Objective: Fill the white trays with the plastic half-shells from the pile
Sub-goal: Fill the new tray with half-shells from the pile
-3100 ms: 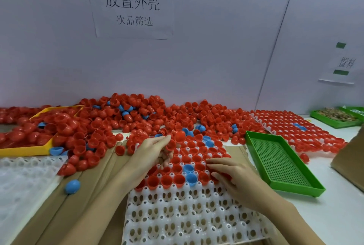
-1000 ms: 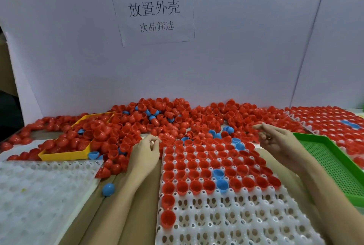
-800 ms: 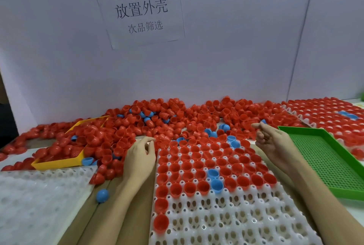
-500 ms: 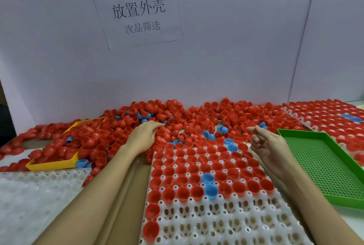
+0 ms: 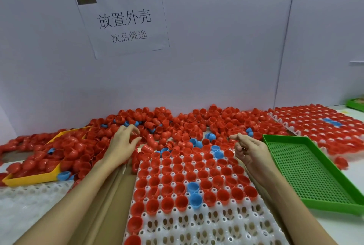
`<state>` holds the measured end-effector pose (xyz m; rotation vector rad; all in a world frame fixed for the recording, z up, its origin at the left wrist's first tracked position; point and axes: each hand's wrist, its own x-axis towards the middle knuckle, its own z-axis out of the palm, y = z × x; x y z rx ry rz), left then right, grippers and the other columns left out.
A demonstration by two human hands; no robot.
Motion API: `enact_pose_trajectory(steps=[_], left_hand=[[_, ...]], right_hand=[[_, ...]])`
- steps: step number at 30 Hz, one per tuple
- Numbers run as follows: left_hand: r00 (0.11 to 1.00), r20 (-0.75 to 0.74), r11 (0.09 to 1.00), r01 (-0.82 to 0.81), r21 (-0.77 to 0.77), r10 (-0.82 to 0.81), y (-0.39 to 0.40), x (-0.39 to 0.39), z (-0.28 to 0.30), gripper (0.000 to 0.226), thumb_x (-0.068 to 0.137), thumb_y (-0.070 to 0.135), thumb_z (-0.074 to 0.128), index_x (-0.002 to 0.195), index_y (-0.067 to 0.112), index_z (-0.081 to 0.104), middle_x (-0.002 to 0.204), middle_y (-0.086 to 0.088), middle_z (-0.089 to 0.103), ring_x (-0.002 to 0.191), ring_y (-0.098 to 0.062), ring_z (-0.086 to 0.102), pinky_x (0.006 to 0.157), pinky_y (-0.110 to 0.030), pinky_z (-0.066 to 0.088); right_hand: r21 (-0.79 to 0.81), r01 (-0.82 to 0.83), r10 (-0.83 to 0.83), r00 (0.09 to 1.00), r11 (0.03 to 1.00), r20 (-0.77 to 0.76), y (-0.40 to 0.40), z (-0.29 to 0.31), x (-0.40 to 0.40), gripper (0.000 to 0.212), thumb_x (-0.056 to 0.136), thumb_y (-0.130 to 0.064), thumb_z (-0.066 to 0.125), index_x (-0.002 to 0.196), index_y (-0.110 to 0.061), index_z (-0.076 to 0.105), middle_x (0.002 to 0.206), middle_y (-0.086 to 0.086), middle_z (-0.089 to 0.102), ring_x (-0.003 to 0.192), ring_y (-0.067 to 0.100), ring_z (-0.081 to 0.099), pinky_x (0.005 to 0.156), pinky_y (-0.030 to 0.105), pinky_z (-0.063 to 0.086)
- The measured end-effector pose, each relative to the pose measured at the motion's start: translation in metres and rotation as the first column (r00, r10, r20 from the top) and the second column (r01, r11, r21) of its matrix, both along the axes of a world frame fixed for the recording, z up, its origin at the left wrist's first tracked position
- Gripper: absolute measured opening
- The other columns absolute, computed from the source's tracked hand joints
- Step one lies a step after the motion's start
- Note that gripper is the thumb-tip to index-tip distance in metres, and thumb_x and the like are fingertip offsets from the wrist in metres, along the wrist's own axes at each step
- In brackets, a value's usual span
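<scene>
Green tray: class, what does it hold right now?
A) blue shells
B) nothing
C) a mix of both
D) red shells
B: the green tray shows only its bare perforated floor, while the shells sit in the white tray and the pile.

paper sheet point(image 5: 123, 22) on the white back wall | large line: 放置外壳 | smaller line below: 次品筛选 | dark tape strip at its top-left corner

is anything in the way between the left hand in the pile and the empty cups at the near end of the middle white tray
Nothing visible blocks it. The left hand reaches into the pile, and the open cups of the white tray lie nearer and to its right, with only low seated shells between.
</scene>
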<state>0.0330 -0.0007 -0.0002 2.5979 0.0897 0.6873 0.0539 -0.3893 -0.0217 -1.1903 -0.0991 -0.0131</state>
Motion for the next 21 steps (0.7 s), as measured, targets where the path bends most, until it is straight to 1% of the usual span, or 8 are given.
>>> enact_pose_trajectory(steps=[2, 5, 9, 13, 15, 17, 19, 21], left_hand=[[0.993, 0.118, 0.983, 0.018, -0.184, 0.004, -0.015, -0.021, 0.000, 0.012, 0.094, 0.015, 0.074, 0.104, 0.018, 0.068, 0.105, 0.000, 0.059, 0.093, -0.013, 0.062, 0.077, -0.018, 0.049], [0.985, 0.166, 0.947, 0.098, -0.305, -0.049, -0.040, -0.061, -0.009, 0.014, 0.091, 0.019, 0.077, 0.101, 0.025, 0.070, 0.108, 0.009, 0.063, 0.093, -0.005, 0.065, 0.075, -0.010, 0.051], [0.972, 0.178, 0.846, 0.223, -0.485, -0.154, -0.065, -0.102, -0.017, 0.023, 0.086, 0.030, 0.077, 0.108, 0.034, 0.073, 0.113, 0.017, 0.068, 0.100, -0.001, 0.070, 0.087, -0.016, 0.056], [0.961, 0.193, 0.736, 0.277, -0.617, -0.200, -0.082, -0.119, -0.009, 0.021, 0.085, 0.038, 0.077, 0.107, 0.040, 0.077, 0.113, 0.017, 0.074, 0.098, -0.008, 0.074, 0.087, -0.020, 0.058], [0.958, 0.180, 0.697, 0.286, -0.658, -0.223, -0.089, -0.123, -0.009, 0.021, 0.085, 0.038, 0.079, 0.106, 0.038, 0.077, 0.107, 0.011, 0.077, 0.091, -0.014, 0.077, 0.083, -0.027, 0.062], [0.956, 0.172, 0.624, 0.286, -0.727, -0.237, -0.095, -0.127, -0.009, 0.023, 0.081, 0.037, 0.081, 0.103, 0.034, 0.078, 0.103, 0.005, 0.079, 0.086, -0.018, 0.079, 0.080, -0.027, 0.063], [0.957, 0.173, 0.519, 0.272, -0.810, -0.233, -0.098, -0.130, -0.005, 0.025, 0.077, 0.035, 0.083, 0.101, 0.029, 0.079, 0.102, -0.001, 0.079, 0.085, -0.023, 0.079, 0.078, -0.024, 0.062], [0.951, 0.181, 0.404, 0.273, -0.873, -0.250, -0.100, -0.131, -0.001, 0.026, 0.076, 0.030, 0.085, 0.099, 0.021, 0.080, 0.104, -0.006, 0.078, 0.090, -0.028, 0.078, 0.079, -0.028, 0.063]], right_hand=[[0.001, 0.012, -0.012, 1.000, 1.000, 0.015, -0.001, 0.001, 0.000, 0.027, 0.105, -0.018, 0.058, 0.103, 0.000, 0.078, 0.065, -0.002, 0.057, 0.061, 0.007, 0.051, 0.064, 0.020, 0.044], [0.008, 0.033, -0.033, 0.999, 0.999, 0.037, -0.002, 0.004, -0.003, 0.029, 0.106, -0.017, 0.057, 0.094, -0.007, 0.081, 0.064, -0.002, 0.056, 0.060, 0.008, 0.050, 0.063, 0.020, 0.044], [-0.044, 0.017, -0.013, 0.995, 0.999, 0.096, -0.002, 0.009, -0.010, 0.031, 0.104, -0.020, 0.058, 0.089, -0.012, 0.083, 0.065, -0.002, 0.056, 0.062, 0.009, 0.049, 0.064, 0.022, 0.043], [-0.200, -0.162, 0.202, 0.959, 0.966, 0.201, 0.006, 0.030, -0.029, 0.024, 0.095, -0.032, 0.067, 0.105, -0.016, 0.082, 0.076, 0.002, 0.060, 0.073, 0.016, 0.054, 0.071, 0.028, 0.047], [-0.366, -0.240, 0.344, 0.904, 0.899, 0.254, 0.010, 0.038, -0.041, 0.025, 0.096, -0.035, 0.070, 0.117, -0.023, 0.078, 0.085, 0.003, 0.068, 0.079, 0.019, 0.061, 0.074, 0.027, 0.054], [-0.515, -0.272, 0.460, 0.841, 0.813, 0.284, 0.018, 0.046, -0.053, 0.026, 0.098, -0.030, 0.072, 0.124, -0.027, 0.073, 0.096, 0.004, 0.076, 0.084, 0.020, 0.070, 0.077, 0.028, 0.059], [-0.629, -0.305, 0.565, 0.782, 0.715, 0.263, 0.031, 0.054, -0.065, 0.030, 0.098, -0.026, 0.075, 0.127, -0.030, 0.070, 0.106, 0.005, 0.078, 0.092, 0.020, 0.076, 0.081, 0.029, 0.061], [-0.748, -0.304, 0.648, 0.731, 0.590, 0.214, 0.048, 0.059, -0.075, 0.036, 0.095, -0.027, 0.078, 0.128, -0.031, 0.067, 0.112, -0.002, 0.077, 0.099, 0.017, 0.076, 0.084, 0.026, 0.061]])
